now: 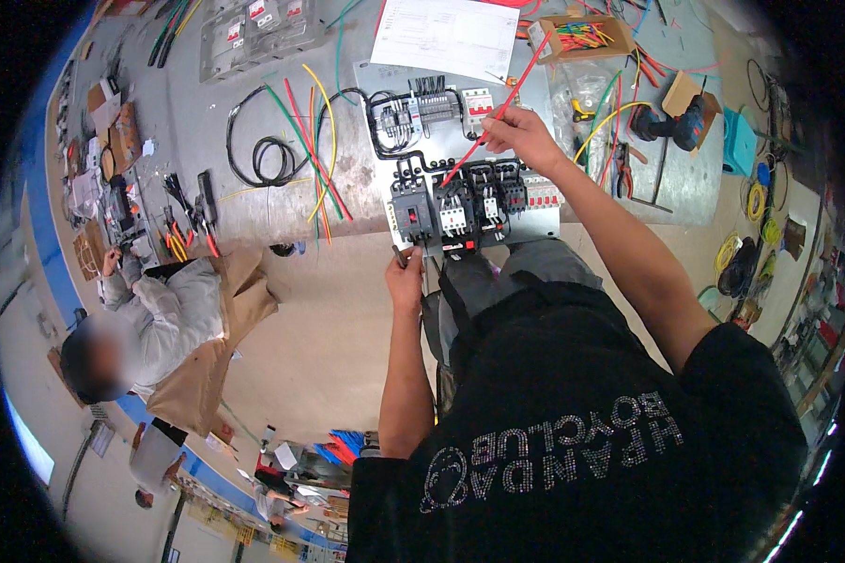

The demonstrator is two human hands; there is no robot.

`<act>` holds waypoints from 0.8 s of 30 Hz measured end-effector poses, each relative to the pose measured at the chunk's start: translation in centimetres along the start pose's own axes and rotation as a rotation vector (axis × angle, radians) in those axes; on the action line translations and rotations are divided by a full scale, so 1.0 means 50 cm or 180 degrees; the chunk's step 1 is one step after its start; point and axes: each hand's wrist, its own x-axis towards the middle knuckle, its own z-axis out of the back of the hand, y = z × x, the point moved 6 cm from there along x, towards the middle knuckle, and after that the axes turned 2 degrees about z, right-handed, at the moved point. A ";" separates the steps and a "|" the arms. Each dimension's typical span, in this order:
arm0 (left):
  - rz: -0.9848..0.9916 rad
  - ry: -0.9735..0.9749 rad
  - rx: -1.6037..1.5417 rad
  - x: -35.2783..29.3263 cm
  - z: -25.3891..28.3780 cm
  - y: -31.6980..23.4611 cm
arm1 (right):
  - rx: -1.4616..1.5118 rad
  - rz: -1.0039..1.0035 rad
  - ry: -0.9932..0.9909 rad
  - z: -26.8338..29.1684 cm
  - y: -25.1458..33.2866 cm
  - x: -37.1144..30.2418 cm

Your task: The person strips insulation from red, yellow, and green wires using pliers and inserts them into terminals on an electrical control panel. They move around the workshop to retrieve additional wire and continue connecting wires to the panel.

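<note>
Pinched between the fingers of my right hand (526,139) is a stiff red wire (524,80). It slants down toward the devices on a white mounting plate (546,227), its lower tip near a white-and-black contactor (453,220); whether it touches a terminal I cannot tell. My left hand (405,279) is closed around a short dark rod-like tool (400,255) by the plate's near edge. Just above that hand sits a dark grey moulded-case breaker (411,216). Farther up the plate are a terminal block (437,106) and a white breaker with red levers (477,105).
Loose coloured wires (312,150) and a black cable coil (274,159) lie left of the plate. A paper sheet (441,36) and a carton of wire pieces (599,39) stand behind. At right are a cordless drill (678,124) and pliers (622,171). Another person (174,314) works at left.
</note>
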 end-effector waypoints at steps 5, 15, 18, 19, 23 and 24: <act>0.0105 -0.0126 0.0052 -0.020 0.024 0.086 | -0.0365 0.0456 0.0136 -0.029 0.032 -0.034; 0.0041 -0.0189 -0.0116 -0.051 0.028 0.123 | -0.1343 0.1098 0.0363 -0.114 0.091 -0.077; 0.0143 -0.0239 -0.0127 -0.053 0.038 0.148 | -0.1529 0.1138 0.0366 -0.121 0.096 -0.081; 0.0123 -0.0280 -0.0119 -0.051 0.046 0.164 | -0.1543 0.1120 0.0353 -0.124 0.098 -0.083; 0.0115 -0.0387 -0.0173 -0.047 0.072 0.231 | -0.1598 0.1153 0.0400 -0.141 0.115 -0.100; 0.0127 -0.0386 -0.0192 -0.050 0.077 0.234 | -0.1606 0.1183 0.0417 -0.143 0.120 -0.105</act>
